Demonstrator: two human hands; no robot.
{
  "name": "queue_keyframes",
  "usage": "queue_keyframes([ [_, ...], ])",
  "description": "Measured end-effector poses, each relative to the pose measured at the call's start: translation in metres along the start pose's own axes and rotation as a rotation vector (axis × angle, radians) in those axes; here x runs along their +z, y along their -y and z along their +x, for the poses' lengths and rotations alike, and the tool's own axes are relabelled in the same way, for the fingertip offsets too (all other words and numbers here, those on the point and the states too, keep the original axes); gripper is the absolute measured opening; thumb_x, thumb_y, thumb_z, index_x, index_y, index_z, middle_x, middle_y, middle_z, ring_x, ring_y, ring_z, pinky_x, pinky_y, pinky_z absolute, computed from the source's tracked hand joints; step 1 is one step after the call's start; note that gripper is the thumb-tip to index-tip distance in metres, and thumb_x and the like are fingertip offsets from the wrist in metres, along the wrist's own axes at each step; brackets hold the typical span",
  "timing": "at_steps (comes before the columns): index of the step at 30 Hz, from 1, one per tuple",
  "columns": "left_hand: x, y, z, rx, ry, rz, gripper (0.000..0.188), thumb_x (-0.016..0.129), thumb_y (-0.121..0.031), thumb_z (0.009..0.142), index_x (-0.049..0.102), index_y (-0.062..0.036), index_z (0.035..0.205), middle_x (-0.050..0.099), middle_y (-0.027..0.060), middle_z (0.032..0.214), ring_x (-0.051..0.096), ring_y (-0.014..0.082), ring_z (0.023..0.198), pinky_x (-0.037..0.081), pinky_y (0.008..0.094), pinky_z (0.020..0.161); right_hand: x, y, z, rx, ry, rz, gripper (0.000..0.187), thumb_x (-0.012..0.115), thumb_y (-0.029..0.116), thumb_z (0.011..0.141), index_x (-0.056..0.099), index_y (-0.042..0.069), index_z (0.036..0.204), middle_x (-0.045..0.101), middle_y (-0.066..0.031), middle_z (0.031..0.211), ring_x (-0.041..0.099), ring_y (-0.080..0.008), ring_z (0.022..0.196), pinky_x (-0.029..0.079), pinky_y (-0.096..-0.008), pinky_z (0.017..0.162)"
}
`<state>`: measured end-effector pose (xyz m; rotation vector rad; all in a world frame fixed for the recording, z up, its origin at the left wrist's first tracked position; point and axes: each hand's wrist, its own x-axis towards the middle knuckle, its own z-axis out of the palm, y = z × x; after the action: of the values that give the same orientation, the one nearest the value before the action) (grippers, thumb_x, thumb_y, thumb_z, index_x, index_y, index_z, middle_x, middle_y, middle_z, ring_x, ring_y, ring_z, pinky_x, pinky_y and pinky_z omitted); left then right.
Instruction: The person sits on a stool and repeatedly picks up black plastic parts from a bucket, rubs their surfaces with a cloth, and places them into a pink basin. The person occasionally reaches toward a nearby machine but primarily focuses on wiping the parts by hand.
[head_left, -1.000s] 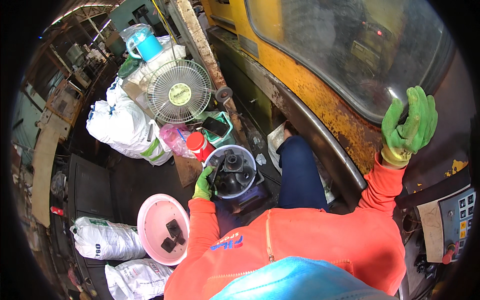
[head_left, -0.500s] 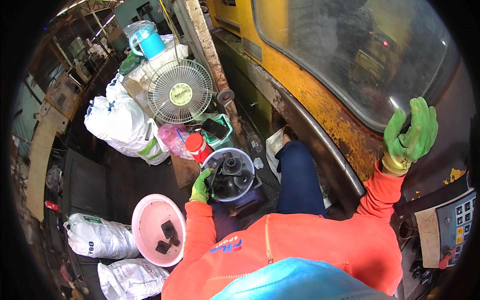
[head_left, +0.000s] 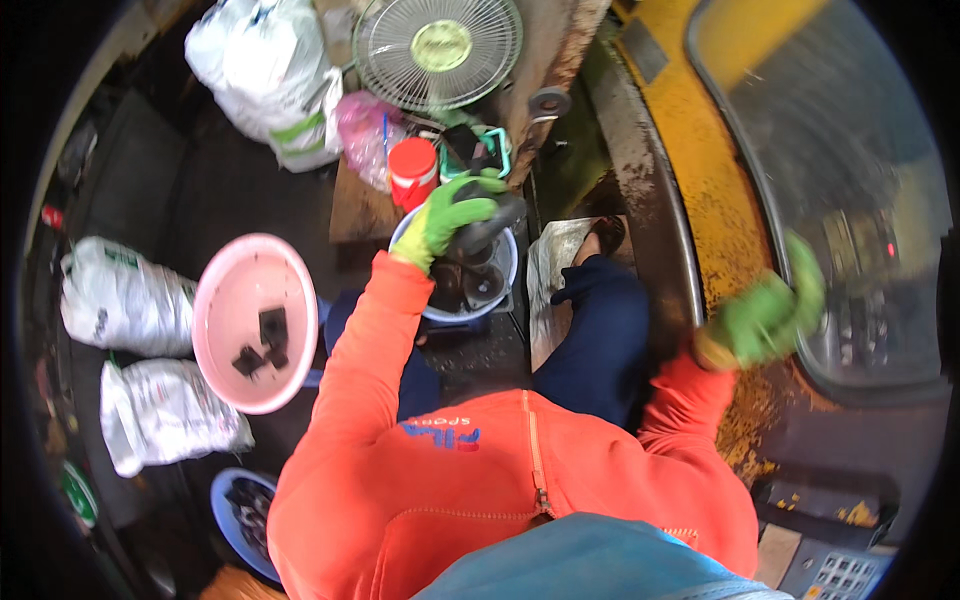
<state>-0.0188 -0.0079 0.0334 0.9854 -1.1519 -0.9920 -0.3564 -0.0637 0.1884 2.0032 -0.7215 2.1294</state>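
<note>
The yellow, rust-scabbed metal machine [head_left: 735, 230] with its wide dark-glass window [head_left: 870, 200] shows lower and farther right than half a second ago, the view having shifted. The round pink plastic basin [head_left: 240, 290] holds dark angular pieces [head_left: 272, 330] as before. The round, pale blue-rimmed basin [head_left: 514, 262], full of dark moulded parts [head_left: 484, 285], sits higher in view, and a round blue plastic basin [head_left: 222, 505] has appeared at lower left. The person's green-gloved right hand [head_left: 760, 315], sharp and upright earlier, is now blurred near the window's lower edge; whether its grip is spread or curled cannot be told. The green-gloved left hand [head_left: 440, 220], previously at the pale basin's rim, is now above it, its grip pinching a dark moulded piece [head_left: 495, 220].

The orange zip-front jacket [head_left: 480, 470] bears red-and-blue chest lettering with smaller pale letters. The round wire-grilled fan [head_left: 440, 45] has smeared script on its pale green hub [head_left: 441, 46]. Two stuffed white sacks [head_left: 130, 300] carry blurred print.
</note>
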Motion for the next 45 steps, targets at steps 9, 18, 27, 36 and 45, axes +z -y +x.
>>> queue_keyframes([
  [9,0.020,0.014,-0.017,0.113,-0.043,0.410,0.047,0.081,-0.029,0.070,0.068,-0.0052,0.109,0.060,0.0132,0.116,0.059,0.0303,0.106,0.046,0.0402,0.094,0.171,-0.016,-0.156,1.140,1.141,0.980,0.043,0.058,0.022,0.097,0.053,-0.002,0.132,0.062,-0.0061,0.118,0.056,-0.0139,0.108,0.044,-0.0278,0.095],
  [18,0.013,0.004,-0.020,-0.037,0.116,0.282,0.045,0.077,-0.021,0.068,0.068,-0.0054,0.109,0.046,0.0158,0.144,0.046,0.0283,0.131,0.037,0.0392,0.107,0.173,-0.019,-0.165,1.152,0.955,0.953,0.038,0.051,0.023,0.100,0.056,-0.003,0.127,0.062,-0.0127,0.120,0.060,-0.0188,0.105,0.047,-0.0318,0.095],
  [27,0.001,0.006,-0.024,0.338,-0.314,0.599,0.048,0.083,-0.019,0.068,0.066,-0.0074,0.111,0.058,0.0147,0.133,0.058,0.0302,0.118,0.046,0.0404,0.100,0.157,-0.045,-0.188,1.239,1.065,0.745,0.033,0.049,0.031,0.101,0.056,0.005,0.121,0.060,-0.0026,0.096,0.057,-0.0111,0.081,0.048,-0.0274,0.074],
  [36,0.024,0.012,-0.027,0.443,-0.323,0.503,0.051,0.084,-0.016,0.067,0.065,-0.0051,0.113,0.062,0.0130,0.127,0.062,0.0275,0.113,0.050,0.0378,0.095,0.162,-0.003,-0.223,0.608,1.074,0.762,0.054,0.077,0.018,0.080,0.053,0.003,0.126,0.063,-0.0080,0.117,0.062,-0.0181,0.105,0.051,-0.0327,0.088],
  [45,0.018,0.005,-0.030,0.457,-0.147,0.353,0.046,0.084,-0.018,0.067,0.065,-0.0058,0.108,0.064,0.0129,0.121,0.064,0.0271,0.107,0.052,0.0370,0.091,0.163,0.019,-0.180,0.378,1.103,0.797,0.071,0.093,0.029,0.054,0.061,0.003,0.112,0.066,-0.0058,0.100,0.064,-0.0207,0.091,0.052,-0.0330,0.081],
])
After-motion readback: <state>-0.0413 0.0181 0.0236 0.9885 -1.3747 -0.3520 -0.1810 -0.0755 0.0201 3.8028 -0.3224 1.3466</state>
